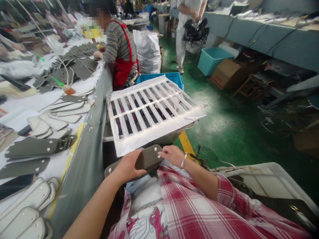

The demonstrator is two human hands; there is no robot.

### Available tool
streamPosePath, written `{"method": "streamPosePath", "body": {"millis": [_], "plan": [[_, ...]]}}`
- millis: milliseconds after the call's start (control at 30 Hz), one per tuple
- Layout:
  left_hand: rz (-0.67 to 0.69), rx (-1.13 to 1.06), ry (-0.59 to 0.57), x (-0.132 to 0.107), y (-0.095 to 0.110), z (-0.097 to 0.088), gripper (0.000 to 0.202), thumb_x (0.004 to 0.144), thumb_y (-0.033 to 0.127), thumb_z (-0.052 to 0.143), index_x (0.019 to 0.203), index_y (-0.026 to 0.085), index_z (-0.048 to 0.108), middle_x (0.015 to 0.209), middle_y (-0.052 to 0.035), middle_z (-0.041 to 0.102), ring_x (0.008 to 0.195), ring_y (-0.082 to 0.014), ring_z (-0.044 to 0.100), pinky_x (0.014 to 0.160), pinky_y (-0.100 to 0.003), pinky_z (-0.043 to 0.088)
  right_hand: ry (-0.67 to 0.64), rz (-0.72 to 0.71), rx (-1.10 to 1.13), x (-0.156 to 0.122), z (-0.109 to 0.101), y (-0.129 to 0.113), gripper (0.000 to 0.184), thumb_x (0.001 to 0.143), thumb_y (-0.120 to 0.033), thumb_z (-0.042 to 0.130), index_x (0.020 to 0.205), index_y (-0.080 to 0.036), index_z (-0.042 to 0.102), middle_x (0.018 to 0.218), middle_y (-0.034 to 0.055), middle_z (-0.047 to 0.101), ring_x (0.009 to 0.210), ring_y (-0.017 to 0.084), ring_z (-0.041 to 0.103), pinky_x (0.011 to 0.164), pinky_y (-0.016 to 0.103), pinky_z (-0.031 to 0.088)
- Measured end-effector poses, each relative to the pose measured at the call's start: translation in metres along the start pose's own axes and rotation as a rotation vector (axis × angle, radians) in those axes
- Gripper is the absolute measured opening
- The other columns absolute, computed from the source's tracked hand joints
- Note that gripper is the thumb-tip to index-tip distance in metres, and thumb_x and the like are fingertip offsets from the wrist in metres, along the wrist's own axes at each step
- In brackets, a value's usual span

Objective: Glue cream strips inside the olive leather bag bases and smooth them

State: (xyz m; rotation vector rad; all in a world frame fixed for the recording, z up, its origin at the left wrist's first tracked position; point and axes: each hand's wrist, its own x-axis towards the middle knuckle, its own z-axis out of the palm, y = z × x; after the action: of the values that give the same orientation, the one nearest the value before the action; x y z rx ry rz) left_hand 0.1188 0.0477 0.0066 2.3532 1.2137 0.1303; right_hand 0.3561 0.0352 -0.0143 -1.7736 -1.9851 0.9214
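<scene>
My left hand [128, 167] is closed around a grey insole [149, 158] held over my lap. My right hand [171, 155] pinches the insole's far end with the fingertips; a bracelet circles that wrist. The insole carries small white tabs. Just beyond it a white slatted rack [149, 111] lies tilted over a metal tray. More grey insoles [35, 146] and white insoles [27, 202] lie in rows on the worktable [84, 159] to my left.
A person in a striped top and red apron [119, 49] works at the same table farther along. Another person [185, 20] stands in the aisle with dark goods. A blue crate [174, 78], a white sack [148, 49], a teal bin [211, 59] and a cardboard box [228, 71] stand on the green floor.
</scene>
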Motion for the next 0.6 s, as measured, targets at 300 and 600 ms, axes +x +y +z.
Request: {"method": "streamPosePath", "body": {"millis": [300,600], "plan": [[0.244,0.291,0.128,-0.001,0.006,0.021,0.048,0.077,0.037,0.057,0.123,0.028,0.047,0.135,-0.0101,0.039,0.122,-0.0312,0.035,0.098,-0.051,0.031,-0.003,0.0,0.019,0.003,0.001,0.003,0.033,0.08,-0.037,0.052,0.055,-0.016,0.052,0.048,-0.0034,0.044,0.049,0.008,0.039,0.049,0.022,0.022],[0.442,0.3,0.11,-0.006,0.011,0.025,0.036,0.086,0.017,0.043,0.121,0.023,0.05,0.119,-0.0051,0.057,0.115,-0.0211,0.044,0.104,-0.046,0.028,0.004,0.028,0.009,0.005,0.001,-0.002,0.033,0.08,-0.037,0.052,0.054,-0.016,0.051,0.05,-0.003,0.045,0.05,0.008,0.039,0.05,0.022,0.023]]}}
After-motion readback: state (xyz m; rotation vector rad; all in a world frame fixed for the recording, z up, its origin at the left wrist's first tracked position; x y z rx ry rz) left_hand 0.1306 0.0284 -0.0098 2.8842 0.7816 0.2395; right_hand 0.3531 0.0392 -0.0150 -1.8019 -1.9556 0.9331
